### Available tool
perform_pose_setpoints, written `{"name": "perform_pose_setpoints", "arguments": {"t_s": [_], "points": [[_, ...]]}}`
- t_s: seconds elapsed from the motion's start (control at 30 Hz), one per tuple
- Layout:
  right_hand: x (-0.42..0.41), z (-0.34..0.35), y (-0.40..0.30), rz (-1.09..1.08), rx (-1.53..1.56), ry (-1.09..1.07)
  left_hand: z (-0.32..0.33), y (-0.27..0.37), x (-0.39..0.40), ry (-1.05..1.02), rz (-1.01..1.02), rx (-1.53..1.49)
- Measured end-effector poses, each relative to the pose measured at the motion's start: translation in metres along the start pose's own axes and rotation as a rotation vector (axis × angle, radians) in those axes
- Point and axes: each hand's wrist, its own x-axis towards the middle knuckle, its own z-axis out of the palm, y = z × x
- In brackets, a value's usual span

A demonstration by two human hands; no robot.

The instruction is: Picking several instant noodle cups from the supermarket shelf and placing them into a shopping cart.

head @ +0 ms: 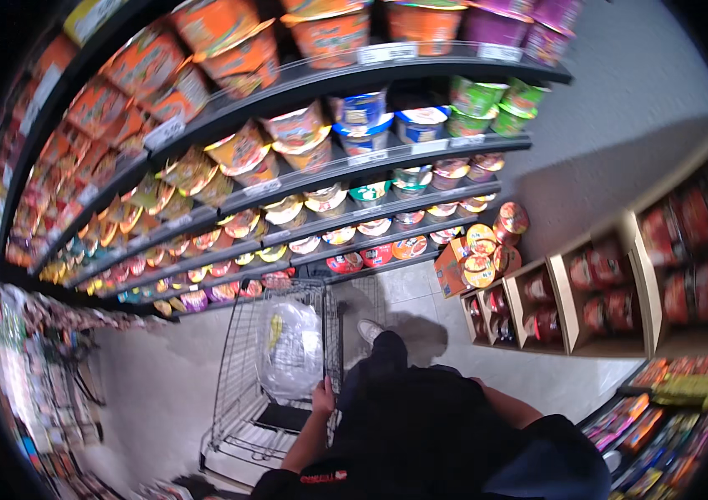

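My left hand [324,397] grips the near rim of a black wire shopping cart [222,375] on my left side. Inside the cart lies a clear plastic bag [291,350] with something yellow in it; its other contents are unclear. My right hand [478,382] shows only in part at the right side of my dark shirt, and its fingers are hidden. Ahead of me, instant noodle cups and bowls stand stacked on black shelves, among them orange bowls [329,37], blue-and-white bowls [423,125] and green bowls [476,103].
Noodle bowls lie on a cardboard box [451,265] at the shelf's right end. A light wooden rack [642,281] with red packages runs along the right. Colourful packets [623,425] fill a lower right display. Another goods display [35,375] stands at the far left.
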Motion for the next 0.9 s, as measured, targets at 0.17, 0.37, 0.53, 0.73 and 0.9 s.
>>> {"name": "perform_pose_setpoints", "arguments": {"t_s": [0.17,0.37,0.53,0.73,0.9], "points": [[0.05,-0.06,-0.099,-0.039,-0.077,-0.028,0.0,0.004,0.0,-0.086,0.02,-0.072],[0.083,-0.139,-0.095,-0.04,-0.108,-0.035,0.02,0.021,0.02,-0.239,-0.056,-0.257],[0.101,-0.154,-0.069,-0.105,-0.122,-0.031,0.041,0.016,0.023,-0.155,-0.054,-0.454],[0.123,-0.198,-0.074,-0.153,-0.125,-0.061,0.022,0.068,0.021,-0.124,-0.124,-0.314],[0.155,-0.256,-0.114,-0.299,-0.112,-0.187,0.025,0.086,0.021,-0.048,-0.188,-0.281]]}}
